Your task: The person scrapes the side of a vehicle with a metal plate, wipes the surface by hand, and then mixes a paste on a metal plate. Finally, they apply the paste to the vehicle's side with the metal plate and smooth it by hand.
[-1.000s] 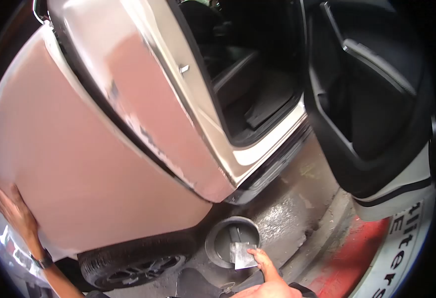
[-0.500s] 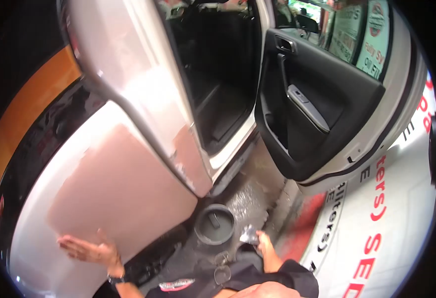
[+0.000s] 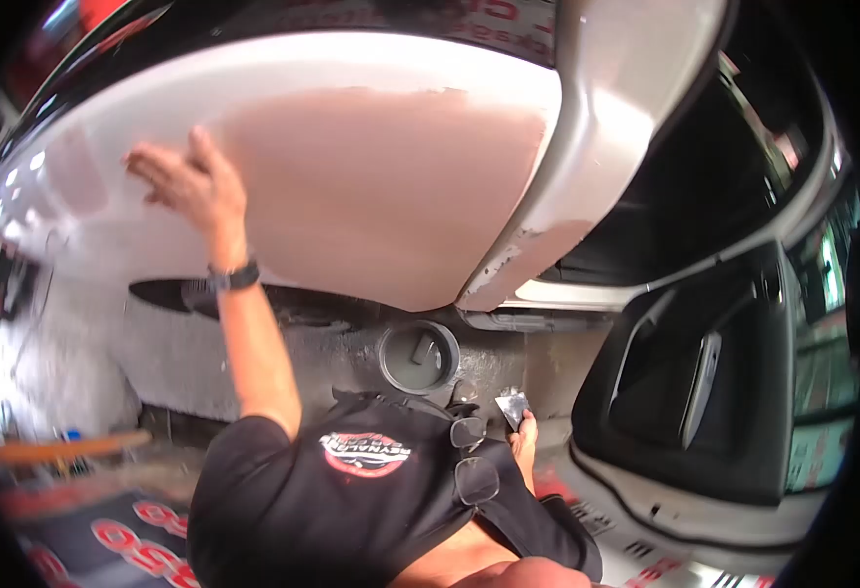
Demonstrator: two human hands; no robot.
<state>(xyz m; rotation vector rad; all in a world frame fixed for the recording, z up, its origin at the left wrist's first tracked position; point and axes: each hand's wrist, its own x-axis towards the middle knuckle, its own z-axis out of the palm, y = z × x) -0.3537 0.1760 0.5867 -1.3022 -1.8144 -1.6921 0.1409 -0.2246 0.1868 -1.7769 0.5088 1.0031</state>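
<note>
The right hand (image 3: 524, 438) is pinching a metal spreader (image 3: 513, 405) low by the chest, fingers closed on its lower edge. The left hand (image 3: 190, 184) is reaching up on a stretched arm, its open palm lying flat on the car panel (image 3: 371, 196) beside the pink filler patch. A grey bucket (image 3: 418, 358) is sitting on the wet floor near the spreader. An open door (image 3: 704, 392) is standing to the right. Blur is smearing the left fingertips.
</note>
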